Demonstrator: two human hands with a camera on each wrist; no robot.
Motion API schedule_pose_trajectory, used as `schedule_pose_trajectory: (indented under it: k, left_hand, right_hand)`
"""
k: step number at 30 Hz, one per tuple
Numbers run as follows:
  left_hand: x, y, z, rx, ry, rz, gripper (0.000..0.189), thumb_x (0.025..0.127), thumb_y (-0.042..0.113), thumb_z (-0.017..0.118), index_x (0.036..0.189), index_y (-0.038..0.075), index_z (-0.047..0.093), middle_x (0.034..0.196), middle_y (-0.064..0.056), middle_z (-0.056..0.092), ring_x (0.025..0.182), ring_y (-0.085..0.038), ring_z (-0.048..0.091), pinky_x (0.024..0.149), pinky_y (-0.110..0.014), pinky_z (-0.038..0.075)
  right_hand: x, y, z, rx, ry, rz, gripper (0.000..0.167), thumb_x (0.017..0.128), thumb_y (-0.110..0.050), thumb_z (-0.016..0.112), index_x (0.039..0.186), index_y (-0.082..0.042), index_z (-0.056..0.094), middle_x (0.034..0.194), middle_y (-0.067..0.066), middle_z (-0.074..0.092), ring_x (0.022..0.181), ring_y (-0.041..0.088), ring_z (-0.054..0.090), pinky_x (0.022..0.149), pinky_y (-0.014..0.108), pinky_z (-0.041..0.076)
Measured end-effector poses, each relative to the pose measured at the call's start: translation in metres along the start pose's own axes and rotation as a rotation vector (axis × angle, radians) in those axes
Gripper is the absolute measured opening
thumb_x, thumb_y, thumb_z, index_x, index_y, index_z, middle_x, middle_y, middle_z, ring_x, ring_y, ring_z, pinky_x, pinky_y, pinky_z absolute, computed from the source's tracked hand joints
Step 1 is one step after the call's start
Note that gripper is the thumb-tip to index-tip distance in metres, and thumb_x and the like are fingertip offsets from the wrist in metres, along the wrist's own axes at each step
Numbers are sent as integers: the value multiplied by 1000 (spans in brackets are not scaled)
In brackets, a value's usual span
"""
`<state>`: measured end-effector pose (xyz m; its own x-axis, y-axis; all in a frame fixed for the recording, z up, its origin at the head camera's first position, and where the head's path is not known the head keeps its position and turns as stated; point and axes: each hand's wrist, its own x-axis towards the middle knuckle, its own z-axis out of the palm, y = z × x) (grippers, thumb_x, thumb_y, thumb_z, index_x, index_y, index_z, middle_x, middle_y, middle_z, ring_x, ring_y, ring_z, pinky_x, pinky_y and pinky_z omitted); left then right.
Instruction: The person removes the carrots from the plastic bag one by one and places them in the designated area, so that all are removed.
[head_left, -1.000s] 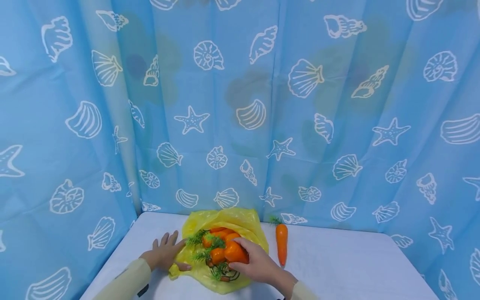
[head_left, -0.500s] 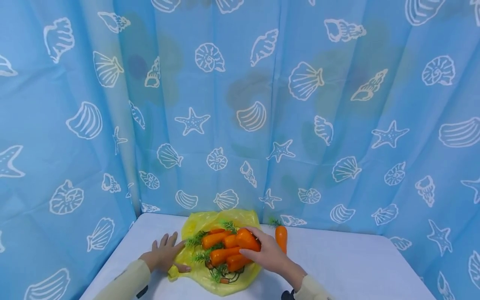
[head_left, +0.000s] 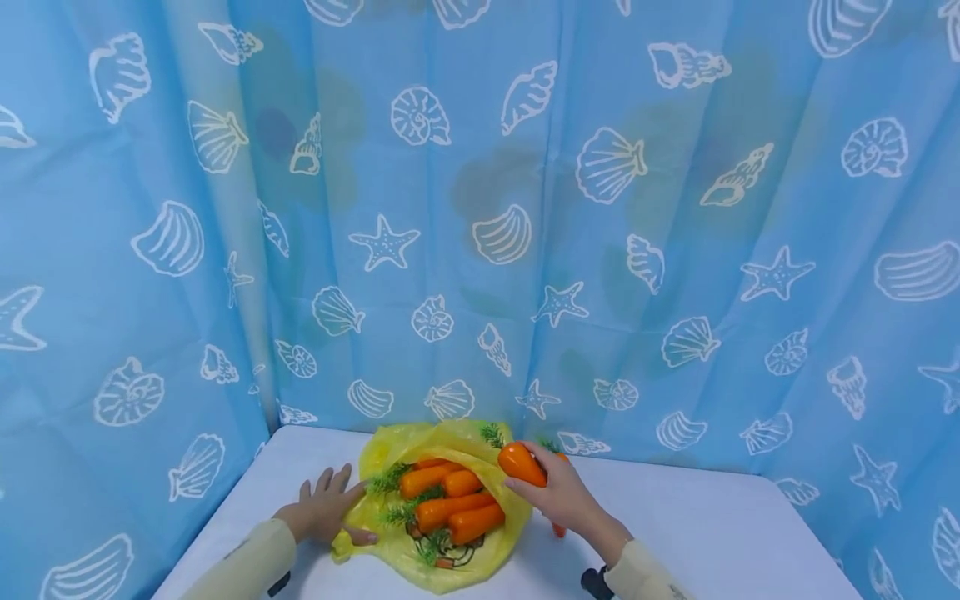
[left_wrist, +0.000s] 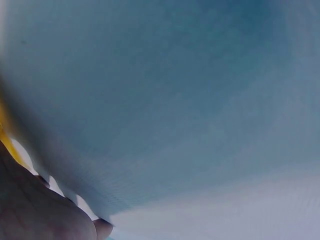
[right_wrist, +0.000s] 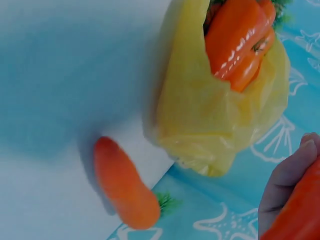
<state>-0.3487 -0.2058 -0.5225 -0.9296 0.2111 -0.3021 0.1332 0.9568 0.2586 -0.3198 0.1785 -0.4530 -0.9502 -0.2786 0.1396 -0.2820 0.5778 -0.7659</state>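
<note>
In the head view a yellow plastic bag (head_left: 472,437) lies open-mouthed on the white table, with several orange carrots (head_left: 453,510) inside, green tops to the left. My left hand (head_left: 321,505) rests at the bag's left edge, fingers spread; the left wrist view catches only part of that hand (left_wrist: 45,210). Above the bag's right side, my right hand (head_left: 558,492) grips one carrot (head_left: 521,463) by its body, its green top at the far left. Another carrot (right_wrist: 127,187) lies on the table right of the bag, mostly hidden behind my right hand in the head view.
A blue curtain (head_left: 450,250) with white shell and starfish drawings stands behind and left of the table (head_left: 697,533). The table's back edge runs close along it. White tabletop extends to the right of the right hand.
My right hand has lifted a carrot out of the bag and carried it up and right, past the bag's right rim. More carrots show in the bag. The left hand has stayed nearly still.
</note>
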Motion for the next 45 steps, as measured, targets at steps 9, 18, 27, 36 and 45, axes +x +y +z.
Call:
schedule_pose_trajectory:
  k: [9, 18, 27, 36, 45]
  left_hand:
    - [6, -6, 4, 10, 3, 7, 109, 66, 82, 65, 152, 21, 39, 162, -24, 18, 146, -55, 11, 111, -77, 3]
    - [3, -2, 3, 5, -5, 8, 108, 67, 81, 66, 152, 20, 39, 162, -23, 18, 147, -54, 11, 112, -76, 4]
    - [4, 2, 1, 6, 6, -17, 109, 64, 81, 68, 151, 19, 41, 161, -24, 20, 145, -55, 14, 112, -77, 6]
    - [4, 1, 3, 9, -4, -17, 109, 65, 81, 68, 150, 18, 42, 161, -25, 20, 145, -56, 14, 111, -77, 6]
    - [2, 2, -2, 30, -6, -27, 109, 65, 82, 66, 150, 19, 41, 162, -24, 20, 146, -55, 13, 112, -76, 6]
  right_hand:
    - [-1, 17, -6, -1, 6, 84, 65, 88, -41, 74, 142, -14, 49, 127, 8, 61, 96, 18, 59, 86, 40, 57]
    - [0, 33, -14, -17, 49, 165, 65, 85, -34, 78, 140, -13, 49, 123, 5, 62, 95, 18, 58, 89, 44, 56]
    - [2, 36, -20, -47, 91, 211, 72, 83, -45, 77, 142, -14, 48, 125, 5, 62, 97, 17, 59, 94, 47, 55]
    - [-1, 44, -23, -31, 129, 244, 74, 84, -43, 77, 144, -13, 47, 126, 8, 62, 93, 19, 59, 82, 37, 58]
    - [1, 53, -23, -34, 131, 291, 80, 82, -49, 77, 145, -13, 44, 120, 8, 62, 84, 19, 58, 68, 31, 57]
